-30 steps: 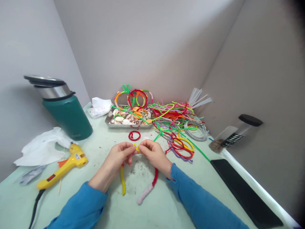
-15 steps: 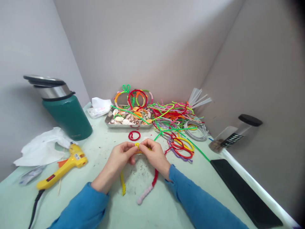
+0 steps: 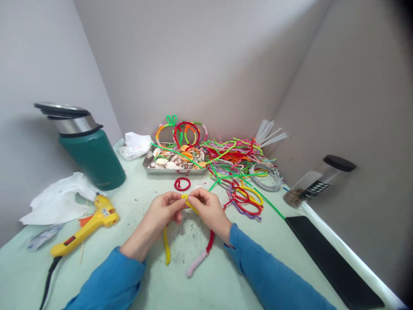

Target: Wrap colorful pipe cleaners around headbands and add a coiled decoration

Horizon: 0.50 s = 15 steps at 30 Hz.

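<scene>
Just above the table, my left hand (image 3: 163, 213) and my right hand (image 3: 209, 212) meet, thumbs and forefingers pinched on a small yellow pipe-cleaner loop (image 3: 184, 196). A pipe-cleaner headband hangs in an arc below them. Its yellow end (image 3: 167, 247) comes out under my left hand, and its red stretch (image 3: 210, 241) runs into a lilac end (image 3: 196, 264) below my right hand. My fingers cover the top of the arc, so how the loop joins it is hidden. A red pipe-cleaner ring (image 3: 182, 184) lies just beyond my fingertips.
A yellow glue gun (image 3: 97, 219) and a green bottle (image 3: 93, 159) stand left. Behind are a metal tray (image 3: 174, 171) of shells, finished headbands (image 3: 187, 122) and heaped pipe cleaners (image 3: 232, 155). A black slab (image 3: 332, 262) and a clear jar (image 3: 318, 181) sit right.
The yellow piece between my fingertips has turned slightly, and a yellow strip now shows slanting under my right thumb. Both hands stay pinched in nearly the same place.
</scene>
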Tool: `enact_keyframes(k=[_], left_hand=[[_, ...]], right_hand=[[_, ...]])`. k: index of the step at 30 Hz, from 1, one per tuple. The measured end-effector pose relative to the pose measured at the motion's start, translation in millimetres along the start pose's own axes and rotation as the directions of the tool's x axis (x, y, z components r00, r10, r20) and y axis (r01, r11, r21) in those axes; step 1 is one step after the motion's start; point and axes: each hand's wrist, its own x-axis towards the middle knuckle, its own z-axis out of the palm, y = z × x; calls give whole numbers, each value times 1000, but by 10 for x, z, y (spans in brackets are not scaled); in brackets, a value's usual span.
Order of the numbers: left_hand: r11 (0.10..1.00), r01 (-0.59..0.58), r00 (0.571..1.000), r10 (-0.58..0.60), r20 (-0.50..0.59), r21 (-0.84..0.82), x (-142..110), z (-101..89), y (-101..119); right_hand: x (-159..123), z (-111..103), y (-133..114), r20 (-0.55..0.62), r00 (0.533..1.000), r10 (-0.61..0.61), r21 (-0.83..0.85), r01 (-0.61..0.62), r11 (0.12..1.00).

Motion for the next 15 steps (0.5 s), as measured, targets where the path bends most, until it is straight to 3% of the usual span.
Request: enact_keyframes(k=[4, 9, 15], left_hand=[[996, -29, 1000, 29, -2, -83, 25, -20, -37], [995, -51, 998, 53, -19, 90, 40, -22, -47], [995, -96, 994, 97, -39, 30, 63, 8, -79]], right_hand=[[-8, 28, 18, 2, 1000, 8, 43, -8, 999], [-3, 20, 24, -2, 1000, 7, 39, -7, 999], [-1, 23, 28, -21, 999, 41, 20, -41, 999]])
